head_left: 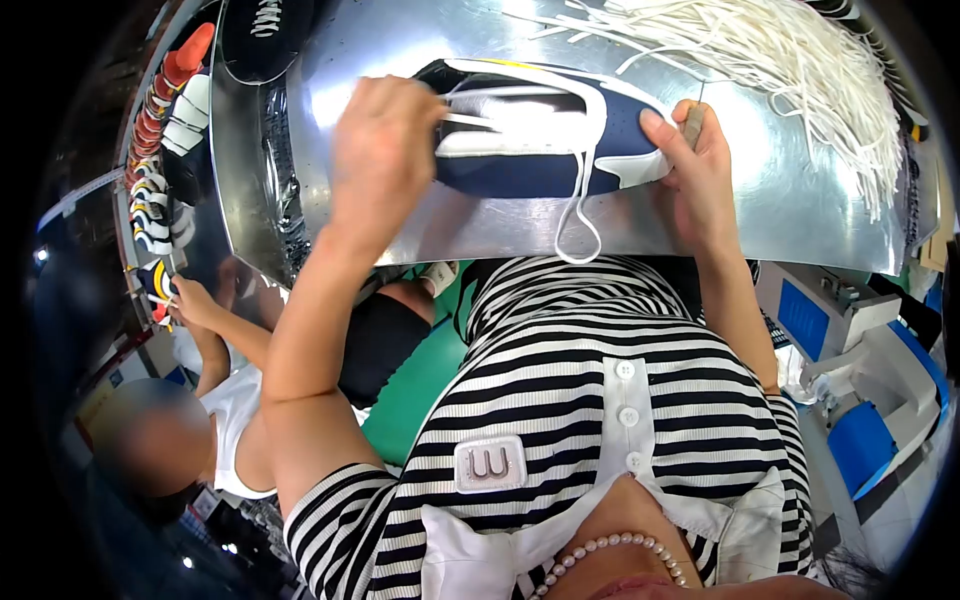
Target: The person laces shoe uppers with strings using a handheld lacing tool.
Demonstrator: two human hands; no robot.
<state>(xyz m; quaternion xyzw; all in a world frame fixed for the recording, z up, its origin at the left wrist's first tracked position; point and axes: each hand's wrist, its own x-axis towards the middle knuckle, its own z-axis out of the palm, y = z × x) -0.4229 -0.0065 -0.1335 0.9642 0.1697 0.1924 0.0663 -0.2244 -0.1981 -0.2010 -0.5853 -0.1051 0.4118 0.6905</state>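
Observation:
A navy shoe upper (628,122) with white trim and a yellow strip lies sideways above the metal table. My left hand (385,155), smeared by motion, is closed at its left end on a white shoelace (470,119) drawn along the opening. A loop of lace (578,248) hangs down past the table's near edge. My right hand (700,160) grips the other end of the upper, thumb on top. Tucked in the same hand is an awl-like tool (693,124) with a brownish handle and thin metal shaft. The left fingertips are blurred.
A big pile of white laces (770,60) covers the back right of the metal table (480,230). A black laced shoe piece (262,35) lies back left. Shoe parts (150,205) line a rack at left, where a co-worker's hand (195,300) works. A machine (850,360) stands at right.

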